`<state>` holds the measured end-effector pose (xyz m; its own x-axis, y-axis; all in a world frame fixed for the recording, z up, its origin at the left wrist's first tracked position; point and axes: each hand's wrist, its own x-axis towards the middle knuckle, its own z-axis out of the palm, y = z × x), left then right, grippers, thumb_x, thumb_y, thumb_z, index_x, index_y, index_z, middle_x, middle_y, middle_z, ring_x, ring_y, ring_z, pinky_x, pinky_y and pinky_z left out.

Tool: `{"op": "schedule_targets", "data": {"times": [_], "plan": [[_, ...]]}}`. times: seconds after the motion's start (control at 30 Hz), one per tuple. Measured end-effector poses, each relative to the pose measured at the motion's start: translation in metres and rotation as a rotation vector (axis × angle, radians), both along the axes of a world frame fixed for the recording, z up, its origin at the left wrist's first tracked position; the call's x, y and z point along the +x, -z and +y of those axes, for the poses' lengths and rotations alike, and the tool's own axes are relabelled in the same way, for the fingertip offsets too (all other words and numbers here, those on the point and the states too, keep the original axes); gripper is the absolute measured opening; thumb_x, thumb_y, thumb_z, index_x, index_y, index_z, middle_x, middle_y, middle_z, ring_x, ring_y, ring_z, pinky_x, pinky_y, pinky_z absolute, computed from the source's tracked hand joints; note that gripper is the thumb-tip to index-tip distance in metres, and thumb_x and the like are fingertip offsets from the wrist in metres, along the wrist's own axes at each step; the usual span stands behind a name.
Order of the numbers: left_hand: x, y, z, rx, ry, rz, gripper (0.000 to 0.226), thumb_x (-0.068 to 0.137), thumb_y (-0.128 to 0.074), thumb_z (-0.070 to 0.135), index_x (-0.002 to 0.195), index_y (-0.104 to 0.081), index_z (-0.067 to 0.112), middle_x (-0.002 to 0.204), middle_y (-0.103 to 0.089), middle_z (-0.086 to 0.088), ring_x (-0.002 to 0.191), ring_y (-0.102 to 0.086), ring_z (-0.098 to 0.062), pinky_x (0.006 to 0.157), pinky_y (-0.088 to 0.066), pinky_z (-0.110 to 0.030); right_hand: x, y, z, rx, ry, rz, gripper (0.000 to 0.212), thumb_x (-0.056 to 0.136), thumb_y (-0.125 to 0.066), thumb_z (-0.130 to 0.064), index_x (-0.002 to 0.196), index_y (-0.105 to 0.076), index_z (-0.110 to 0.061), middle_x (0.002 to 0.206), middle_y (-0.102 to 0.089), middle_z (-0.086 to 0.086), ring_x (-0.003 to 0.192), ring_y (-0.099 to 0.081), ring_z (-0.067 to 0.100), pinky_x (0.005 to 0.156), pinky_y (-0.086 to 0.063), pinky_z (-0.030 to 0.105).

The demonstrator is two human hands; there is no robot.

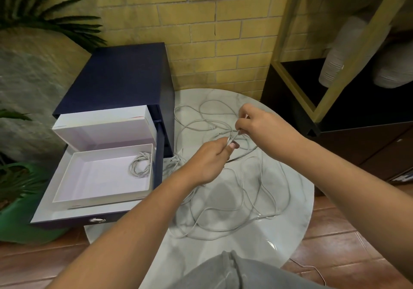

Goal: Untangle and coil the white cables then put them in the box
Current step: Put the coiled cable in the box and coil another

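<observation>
White cables (pixel 230 137) on table (pixel 245 257), one coil (pixel 140 164) in open box (pixel 96 177)

head cam | we look forward and down from our head | marble table (pixel 245 251) close below us | left hand (pixel 206 162) and right hand (pixel 259 124) near, mid-frame | brick wall (pixel 201 31) beyond

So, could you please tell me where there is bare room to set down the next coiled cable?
In the white box, the floor is bare left of and in front of the coiled cable, which lies by the right wall. The marble table is free along its near edge, but its middle is crowded with loose cables.
</observation>
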<state>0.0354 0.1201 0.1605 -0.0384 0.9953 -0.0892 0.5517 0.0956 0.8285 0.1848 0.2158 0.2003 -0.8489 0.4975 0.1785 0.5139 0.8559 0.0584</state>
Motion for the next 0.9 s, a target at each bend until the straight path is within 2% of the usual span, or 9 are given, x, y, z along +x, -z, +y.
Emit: {"op": "schedule_targets", "data": {"times": [0.1, 0.23, 0.3, 0.37, 0.47, 0.53, 0.67, 0.73, 0.9], "plan": [[-0.001, -0.004, 0.002, 0.031, -0.030, -0.010, 0.034, 0.103, -0.035, 0.034, 0.118, -0.060, 0.016, 0.077, -0.051, 0.011, 0.072, -0.051, -0.003, 0.072, -0.045, -0.028, 0.001, 0.001, 0.004, 0.026, -0.011, 0.031, 0.031, 0.077, -0.068, 0.008, 0.105, -0.064, -0.005, 0.106, -0.055, 0.013, 0.081, -0.058, 0.029, 0.060, -0.049, 0.035], [-0.005, -0.007, 0.001, 0.076, -0.070, -0.029, 0.032, 0.102, -0.036, 0.034, 0.116, -0.061, 0.020, 0.072, -0.050, 0.009, 0.069, -0.049, -0.008, 0.073, -0.047, -0.033, 0.005, -0.001, 0.013, 0.047, 0.004, 0.084, 0.042, 0.074, -0.069, 0.011, 0.112, -0.058, -0.004, 0.112, -0.053, 0.015, 0.088, -0.058, 0.027, 0.066, -0.055, 0.036], [-0.008, -0.012, 0.000, 0.103, -0.082, -0.035, 0.032, 0.102, -0.036, 0.034, 0.114, -0.062, 0.019, 0.071, -0.049, 0.009, 0.066, -0.047, -0.004, 0.070, -0.044, -0.028, 0.010, -0.003, 0.019, 0.061, 0.028, 0.128, 0.049, 0.075, -0.070, 0.010, 0.118, -0.054, -0.005, 0.116, -0.051, 0.015, 0.087, -0.059, 0.025, 0.063, -0.056, 0.035], [-0.011, -0.015, -0.001, 0.129, -0.091, -0.044, 0.031, 0.103, -0.036, 0.033, 0.115, -0.062, 0.021, 0.069, -0.047, 0.012, 0.062, -0.045, 0.003, 0.068, -0.041, -0.023, 0.015, -0.007, 0.026, 0.060, 0.063, 0.225, 0.039, 0.083, -0.068, -0.001, 0.119, -0.054, -0.006, 0.114, -0.051, 0.013, 0.082, -0.059, 0.025, 0.062, -0.054, 0.039], [-0.015, -0.014, -0.001, 0.144, -0.107, -0.061, 0.029, 0.103, -0.035, 0.032, 0.116, -0.060, 0.028, 0.068, -0.046, 0.012, 0.061, -0.046, 0.005, 0.069, -0.042, -0.021, 0.017, -0.015, 0.035, 0.010, 0.061, 0.445, 0.019, 0.091, -0.061, -0.017, 0.104, -0.057, -0.005, 0.101, -0.054, 0.010, 0.073, -0.056, 0.026, 0.063, -0.051, 0.042], [-0.017, -0.012, -0.001, 0.137, -0.110, -0.081, 0.026, 0.103, -0.035, 0.032, 0.112, -0.060, 0.031, 0.068, -0.046, 0.010, 0.060, -0.044, 0.003, 0.068, -0.042, -0.020, 0.016, -0.019, 0.040, 0.037, 0.018, 0.443, 0.016, 0.090, -0.060, -0.018, 0.098, -0.059, -0.005, 0.096, -0.056, 0.010, 0.073, -0.056, 0.025, 0.064, -0.049, 0.039], [-0.017, -0.014, -0.002, 0.142, -0.132, -0.117, 0.025, 0.103, -0.036, 0.030, 0.109, -0.060, 0.031, 0.070, -0.045, 0.001, 0.061, -0.043, -0.002, 0.062, -0.040, -0.015, 0.016, -0.019, 0.044, -0.127, -0.033, 0.337, 0.026, 0.087, -0.068, -0.019, 0.110, -0.061, -0.010, 0.110, -0.056, 0.005, 0.088, -0.058, 0.017, 0.078, -0.049, 0.032], [-0.018, -0.015, -0.003, 0.152, -0.137, -0.135, 0.026, 0.103, -0.036, 0.029, 0.109, -0.062, 0.028, 0.071, -0.046, 0.000, 0.062, -0.044, -0.002, 0.062, -0.040, -0.013, 0.015, -0.014, 0.045, -0.148, -0.030, 0.326, 0.020, 0.085, -0.069, -0.017, 0.104, -0.064, -0.011, 0.108, -0.056, 0.004, 0.087, -0.058, 0.015, 0.079, -0.049, 0.031], [-0.016, -0.017, -0.003, 0.121, -0.152, -0.234, 0.031, 0.103, -0.036, 0.030, 0.106, -0.066, 0.022, 0.064, -0.043, 0.011, 0.061, -0.045, -0.001, 0.063, -0.041, -0.009, 0.005, 0.001, 0.042, -0.383, 0.052, 0.508, 0.003, 0.089, -0.065, -0.014, 0.091, -0.066, -0.013, 0.090, -0.058, -0.005, 0.084, -0.055, 0.014, 0.078, -0.046, 0.024]]}}
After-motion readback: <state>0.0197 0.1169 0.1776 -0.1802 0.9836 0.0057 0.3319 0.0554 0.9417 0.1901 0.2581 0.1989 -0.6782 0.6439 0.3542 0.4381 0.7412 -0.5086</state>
